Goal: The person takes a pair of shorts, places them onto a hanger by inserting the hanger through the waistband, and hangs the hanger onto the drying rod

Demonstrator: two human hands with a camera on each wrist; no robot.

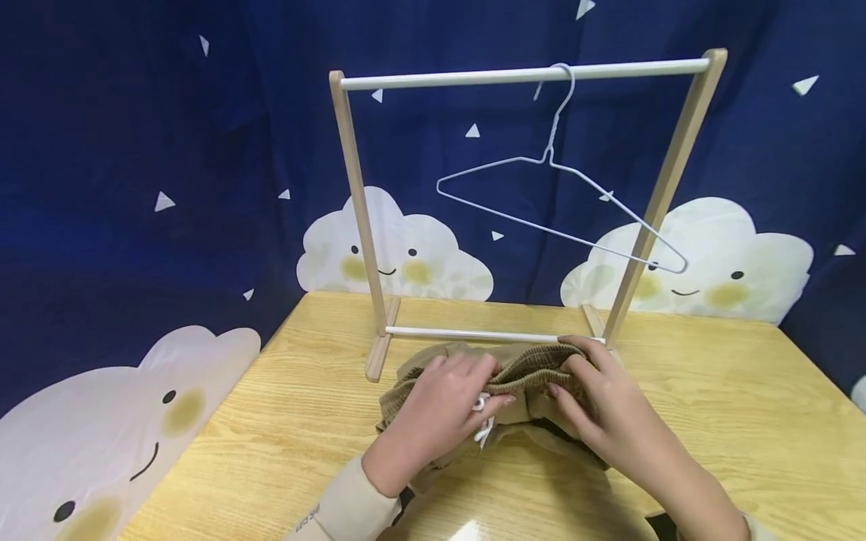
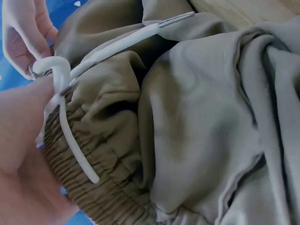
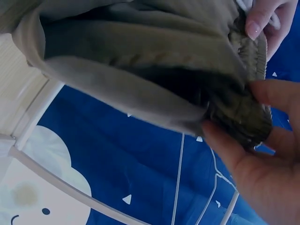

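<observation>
A khaki pair of drawstring pants is bunched up over the wooden table, its gathered elastic waistband toward the rack. My left hand grips the waistband beside the white drawstring, thumb on the near side. In the left wrist view the drawstring hangs knotted over the ribbed waistband. At the other end of the waistband my right hand pinches the fabric, thumb in front and fingers behind. In the right wrist view loose cloth folds away from the right hand.
Behind the pants stands a small wooden rack with a white top rail and a lower rail. A white wire hanger hangs from the top rail. A dark blue curtain with clouds backs the table.
</observation>
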